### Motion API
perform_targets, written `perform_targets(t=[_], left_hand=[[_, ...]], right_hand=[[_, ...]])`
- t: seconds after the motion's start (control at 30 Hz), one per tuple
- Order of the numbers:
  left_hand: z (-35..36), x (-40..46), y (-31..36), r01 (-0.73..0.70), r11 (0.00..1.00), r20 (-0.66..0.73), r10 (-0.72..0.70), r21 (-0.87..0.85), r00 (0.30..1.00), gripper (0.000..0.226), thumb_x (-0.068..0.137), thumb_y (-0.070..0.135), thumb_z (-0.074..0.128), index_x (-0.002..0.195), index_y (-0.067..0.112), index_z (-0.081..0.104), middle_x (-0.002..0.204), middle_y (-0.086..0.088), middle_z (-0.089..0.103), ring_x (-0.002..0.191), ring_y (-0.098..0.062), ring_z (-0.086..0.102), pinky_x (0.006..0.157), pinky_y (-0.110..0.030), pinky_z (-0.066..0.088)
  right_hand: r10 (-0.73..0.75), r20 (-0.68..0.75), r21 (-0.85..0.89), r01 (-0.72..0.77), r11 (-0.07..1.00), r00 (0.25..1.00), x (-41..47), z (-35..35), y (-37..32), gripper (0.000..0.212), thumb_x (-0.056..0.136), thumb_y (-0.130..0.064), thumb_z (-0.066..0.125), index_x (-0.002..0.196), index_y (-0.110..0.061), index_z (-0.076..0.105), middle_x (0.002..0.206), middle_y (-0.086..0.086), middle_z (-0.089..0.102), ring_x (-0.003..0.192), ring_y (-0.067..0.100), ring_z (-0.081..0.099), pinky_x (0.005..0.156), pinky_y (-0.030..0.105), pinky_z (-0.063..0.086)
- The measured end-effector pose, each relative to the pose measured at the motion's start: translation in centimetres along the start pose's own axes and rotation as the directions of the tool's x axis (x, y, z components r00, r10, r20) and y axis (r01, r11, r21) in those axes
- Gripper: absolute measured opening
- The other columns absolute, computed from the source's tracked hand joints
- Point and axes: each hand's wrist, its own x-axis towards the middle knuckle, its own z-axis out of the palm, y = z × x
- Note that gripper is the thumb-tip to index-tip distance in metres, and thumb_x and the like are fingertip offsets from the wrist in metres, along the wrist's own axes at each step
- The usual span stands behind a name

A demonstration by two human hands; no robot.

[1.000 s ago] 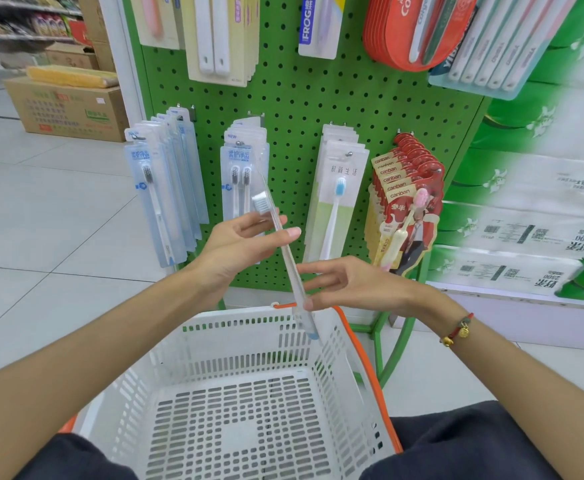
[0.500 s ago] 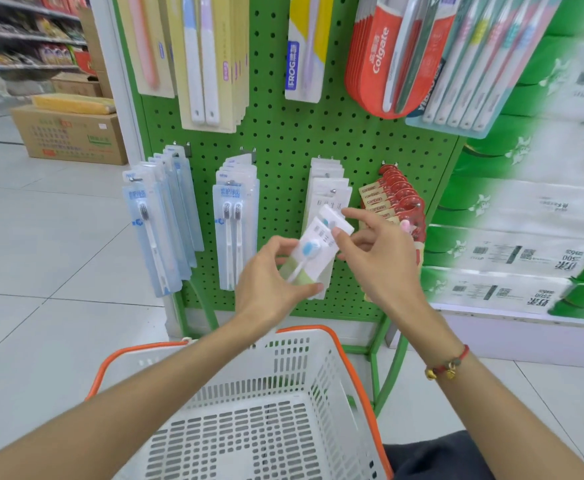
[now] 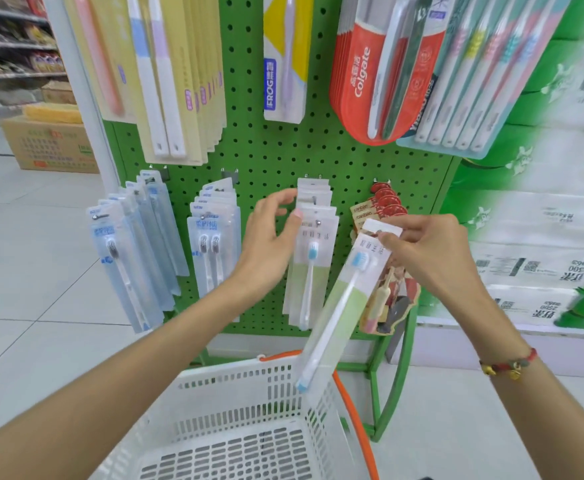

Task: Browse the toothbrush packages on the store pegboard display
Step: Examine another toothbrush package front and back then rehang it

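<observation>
At the near edge of the view a white shopping basket (image 3: 249, 427) with an orange rim sits below both forearms, its slotted floor showing nothing in the part that is visible. Just above its far rim hangs the toothbrush package (image 3: 339, 306), tilted, its foot over the basket and its header card pinched between the thumb and fingers of the right hand (image 3: 429, 258). The grip is only on that thin top strip, so the package could slip, or swing against the red carded packs (image 3: 387, 209) behind it and knock one off its hook. The left hand (image 3: 270, 244) is spread and relaxed, its fingertips at the left edge of the hanging white packs (image 3: 313, 251) on the middle hook of the lower row; a careless pull there could, I judge, drag several packs off together. The green pegboard (image 3: 266, 157) carries clear blue-tinted packs (image 3: 128, 258) toward its lower left edge and yellow, Colgate and multi-brush packs along the top. Beyond, pale floor tiles, a cardboard box at far left and stacked green tissue packs at right fill the shop.
</observation>
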Motion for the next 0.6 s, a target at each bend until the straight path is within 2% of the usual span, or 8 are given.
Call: perform_targets(t=[0.1,0.17,0.27,0.4,0.47,0.6], left_hand=[[-0.7,2.2,-0.1,-0.029,0.998,0.045,0.026,0.063,0.999,0.029,0.101,0.017,0.044,0.128,0.022,0.052,0.125,0.010,0.055,0.107,0.004,0.049,0.090,-0.008,0.037],[-0.9,3.2,-0.4,-0.028,0.994,0.111,0.017,0.101,0.994,0.026,0.101,0.018,0.044,0.124,0.022,0.056,0.120,0.012,0.058,0.103,0.004,0.050,0.083,-0.004,0.036],[-0.9,4.0,-0.9,-0.017,0.995,0.180,-0.001,0.098,0.984,0.026,0.102,0.022,0.043,0.122,0.021,0.060,0.118,0.013,0.060,0.108,-0.001,0.052,0.084,-0.006,0.036],[-0.8,4.5,-0.7,0.072,0.997,0.205,-0.064,-0.033,0.977,0.024,0.102,0.024,0.044,0.118,0.021,0.061,0.116,0.015,0.061,0.104,0.006,0.053,0.087,-0.008,0.040],[-0.8,4.5,-0.6,0.101,0.993,0.238,-0.083,-0.063,0.968,0.020,0.101,0.026,0.045,0.114,0.025,0.061,0.114,0.018,0.061,0.102,0.011,0.052,0.089,-0.009,0.040],[-0.9,4.8,-0.3,0.175,0.982,0.290,-0.150,-0.065,0.945,0.023,0.101,0.023,0.046,0.116,0.025,0.062,0.113,0.019,0.061,0.104,0.006,0.054,0.096,-0.016,0.039]], right_hand=[[-0.030,0.040,-0.081,0.033,0.996,0.999,1.6,-0.6,-0.8,0.021,0.088,-0.014,0.067,0.109,-0.015,0.073,0.066,0.003,0.072,0.063,0.023,0.070,0.056,0.025,0.053],[-0.082,0.043,-0.178,0.089,0.980,0.996,2.6,-0.6,-1.3,0.021,0.087,-0.014,0.066,0.106,-0.017,0.074,0.062,0.003,0.070,0.063,0.021,0.068,0.060,0.021,0.048],[-0.137,0.055,-0.290,0.147,0.946,0.989,3.7,0.1,-2.1,0.023,0.086,-0.012,0.065,0.107,-0.016,0.074,0.059,0.002,0.067,0.069,0.023,0.066,0.075,0.026,0.050],[-0.145,0.059,-0.348,0.157,0.924,0.988,5.0,1.6,-2.6,0.028,0.084,-0.008,0.064,0.109,-0.013,0.073,0.080,0.008,0.073,0.079,0.029,0.066,0.072,0.026,0.044],[-0.134,0.061,-0.373,0.147,0.916,0.989,5.7,2.1,-2.8,0.030,0.083,-0.008,0.063,0.112,-0.012,0.072,0.088,0.010,0.072,0.084,0.032,0.065,0.073,0.028,0.047],[-0.132,0.105,-0.399,0.164,0.902,0.986,6.7,2.5,-3.4,0.032,0.085,-0.010,0.061,0.114,-0.017,0.071,0.087,0.009,0.068,0.087,0.034,0.064,0.081,0.036,0.053]])
